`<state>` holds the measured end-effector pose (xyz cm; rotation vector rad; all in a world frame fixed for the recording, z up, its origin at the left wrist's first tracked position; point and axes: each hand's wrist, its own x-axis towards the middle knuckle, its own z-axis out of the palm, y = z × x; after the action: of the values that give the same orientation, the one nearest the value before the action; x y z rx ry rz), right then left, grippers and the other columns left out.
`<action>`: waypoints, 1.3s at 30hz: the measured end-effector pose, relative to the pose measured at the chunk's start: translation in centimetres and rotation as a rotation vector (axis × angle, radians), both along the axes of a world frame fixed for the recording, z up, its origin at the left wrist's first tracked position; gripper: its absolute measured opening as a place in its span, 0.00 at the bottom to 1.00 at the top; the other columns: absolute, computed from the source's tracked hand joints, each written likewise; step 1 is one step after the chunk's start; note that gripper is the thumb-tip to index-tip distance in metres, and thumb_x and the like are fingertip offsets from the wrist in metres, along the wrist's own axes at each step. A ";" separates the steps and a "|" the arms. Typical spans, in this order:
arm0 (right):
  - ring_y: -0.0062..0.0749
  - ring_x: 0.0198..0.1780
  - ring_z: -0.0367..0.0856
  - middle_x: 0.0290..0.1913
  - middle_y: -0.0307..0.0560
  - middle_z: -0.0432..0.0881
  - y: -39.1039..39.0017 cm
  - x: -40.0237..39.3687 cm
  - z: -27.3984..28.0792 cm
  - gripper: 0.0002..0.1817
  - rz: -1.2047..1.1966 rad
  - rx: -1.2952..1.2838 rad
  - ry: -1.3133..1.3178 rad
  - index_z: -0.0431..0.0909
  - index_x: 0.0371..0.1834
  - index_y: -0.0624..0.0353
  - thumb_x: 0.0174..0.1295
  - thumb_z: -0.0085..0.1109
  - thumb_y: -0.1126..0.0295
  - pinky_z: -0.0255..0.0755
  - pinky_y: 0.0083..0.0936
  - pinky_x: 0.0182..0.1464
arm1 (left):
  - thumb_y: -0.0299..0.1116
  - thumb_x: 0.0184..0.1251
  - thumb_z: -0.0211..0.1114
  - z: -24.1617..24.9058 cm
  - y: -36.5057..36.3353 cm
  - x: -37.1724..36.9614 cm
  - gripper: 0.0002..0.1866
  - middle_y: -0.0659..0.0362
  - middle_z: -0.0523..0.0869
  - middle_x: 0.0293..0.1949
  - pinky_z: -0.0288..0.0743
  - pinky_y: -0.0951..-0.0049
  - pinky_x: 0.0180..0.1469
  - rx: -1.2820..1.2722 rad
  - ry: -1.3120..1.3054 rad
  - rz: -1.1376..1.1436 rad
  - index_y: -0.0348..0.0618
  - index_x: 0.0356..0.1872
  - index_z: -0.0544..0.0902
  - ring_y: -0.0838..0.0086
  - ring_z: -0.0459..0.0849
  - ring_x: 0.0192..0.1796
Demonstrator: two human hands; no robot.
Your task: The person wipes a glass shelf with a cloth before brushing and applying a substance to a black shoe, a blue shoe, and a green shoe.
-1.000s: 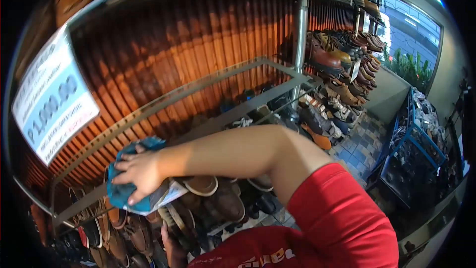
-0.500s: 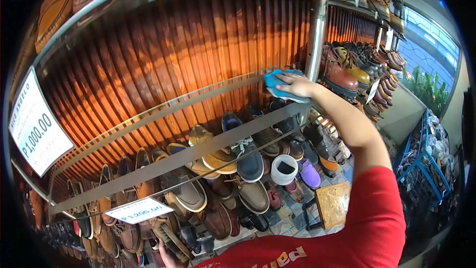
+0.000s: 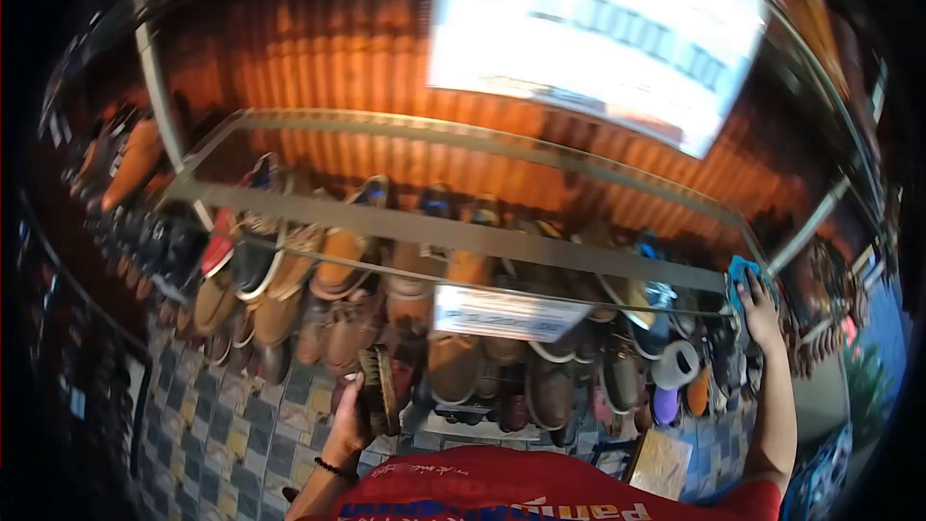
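Note:
My right hand (image 3: 759, 314) presses a blue cloth (image 3: 741, 271) against the right end of the glass shelf (image 3: 386, 225), with the fingers over the cloth. Low in the middle, my left hand (image 3: 347, 420) is closed around a long, narrow brown piece that looks like a shoe brush (image 3: 384, 391); blur hides its details. Rows of shoes (image 3: 453, 367) stand below the shelf, close to that hand. A white price card (image 3: 506, 314) hangs at the shelf's front edge.
A large price sign (image 3: 588, 29) hangs in the upper foreground. Metal posts (image 3: 159, 87) hold up the rack. A white container (image 3: 675, 364) stands among the shoes at right, near a wooden box (image 3: 661, 463). Stone-patterned tiles (image 3: 227, 415) cover the floor.
My view has swung left, showing the shelf's whole length. My right hand keeps the cloth at the shelf's right end. My left hand and the brush now show more fully.

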<state>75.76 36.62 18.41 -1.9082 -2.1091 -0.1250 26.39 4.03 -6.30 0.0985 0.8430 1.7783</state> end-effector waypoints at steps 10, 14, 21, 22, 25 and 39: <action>0.52 0.73 0.48 0.72 0.60 0.50 7.7 -31.4 0.4 0.40 0.380 -0.158 -0.006 0.54 0.72 0.48 0.61 0.38 0.37 0.41 0.38 0.72 | 0.59 0.62 0.54 -2.2 -12.8 -9.2 0.30 0.57 0.82 0.44 0.75 0.65 0.48 -0.133 0.091 0.188 0.43 0.54 0.74 0.68 0.81 0.45; 0.49 0.73 0.47 0.73 0.54 0.50 3.1 -52.1 1.0 0.38 0.731 -0.154 -0.033 0.54 0.71 0.46 0.62 0.37 0.37 0.41 0.39 0.72 | 0.59 0.62 0.54 -4.2 -18.0 -10.5 0.29 0.58 0.82 0.42 0.75 0.65 0.47 -0.172 -0.023 0.341 0.45 0.52 0.75 0.68 0.81 0.42; 0.50 0.72 0.52 0.71 0.53 0.55 -8.9 -81.8 0.8 0.38 1.151 -0.177 -0.152 0.58 0.69 0.45 0.62 0.34 0.35 0.43 0.56 0.69 | 0.60 0.61 0.54 -6.0 -23.3 -10.1 0.31 0.57 0.82 0.38 0.76 0.67 0.40 -0.140 -0.128 0.570 0.43 0.52 0.75 0.68 0.81 0.38; 0.51 0.72 0.50 0.72 0.53 0.53 -12.8 -83.0 0.8 0.38 1.162 -0.106 -0.163 0.56 0.70 0.45 0.62 0.33 0.35 0.40 0.61 0.68 | 0.60 0.61 0.54 -6.0 -23.6 -10.1 0.31 0.57 0.82 0.38 0.76 0.67 0.40 -0.135 -0.134 0.581 0.43 0.52 0.75 0.68 0.81 0.38; 0.50 0.74 0.44 0.74 0.52 0.47 -21.7 -81.9 1.0 0.39 1.360 -0.090 -0.166 0.53 0.71 0.43 0.61 0.34 0.34 0.34 0.60 0.69 | 0.60 0.61 0.54 -5.7 -23.0 -10.6 0.31 0.57 0.82 0.39 0.76 0.66 0.43 -0.126 -0.134 0.586 0.42 0.53 0.75 0.68 0.81 0.40; 0.45 0.65 0.65 0.62 0.56 0.70 12.9 -2.1 -2.6 0.31 -0.124 -0.161 0.176 0.68 0.63 0.52 0.66 0.37 0.43 0.56 0.33 0.65 | 0.56 0.64 0.53 -1.2 -17.8 -16.4 0.29 0.55 0.81 0.41 0.76 0.65 0.46 -0.063 0.069 0.336 0.41 0.53 0.73 0.66 0.81 0.42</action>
<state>73.65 49.56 15.80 -2.0587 -1.9377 0.1859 10.01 -13.82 -7.55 -0.0253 1.0104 2.0681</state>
